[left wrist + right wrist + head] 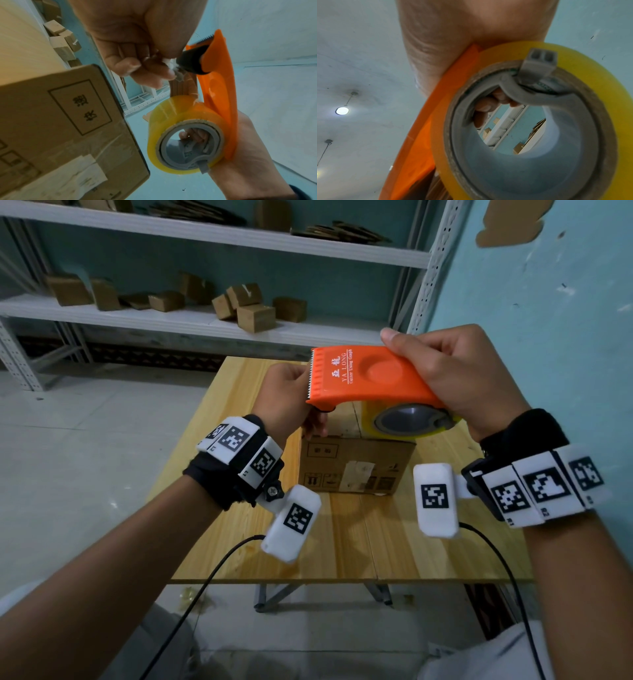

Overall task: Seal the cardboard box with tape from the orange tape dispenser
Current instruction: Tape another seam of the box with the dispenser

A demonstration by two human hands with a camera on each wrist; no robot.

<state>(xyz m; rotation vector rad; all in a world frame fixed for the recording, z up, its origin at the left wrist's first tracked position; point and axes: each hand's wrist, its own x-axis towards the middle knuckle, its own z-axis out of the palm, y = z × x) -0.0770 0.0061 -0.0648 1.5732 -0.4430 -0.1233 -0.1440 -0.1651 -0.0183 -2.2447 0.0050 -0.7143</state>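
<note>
My right hand (pixel 455 378) grips the orange tape dispenser (pixel 366 376) in the air above the cardboard box (pixel 356 463), which sits on the wooden table (pixel 342 542). The dispenser's serrated blade points left. A yellowish tape roll (pixel 183 134) on a grey hub hangs under it. My left hand (pixel 286 402) is at the blade end, and its fingers (pixel 150 71) pinch the crumpled loose tape end by the black roller (pixel 192 60). In the right wrist view the tape roll (pixel 573 60) fills the frame and my fingertips (pixel 488 106) reach through the hub.
The table stands against a blue-green wall (pixel 548 302) on the right. Behind it a white metal shelf (pixel 171 320) carries several small cardboard boxes. Black cables run from both wrist units toward my body. Pale floor lies to the left of the table.
</note>
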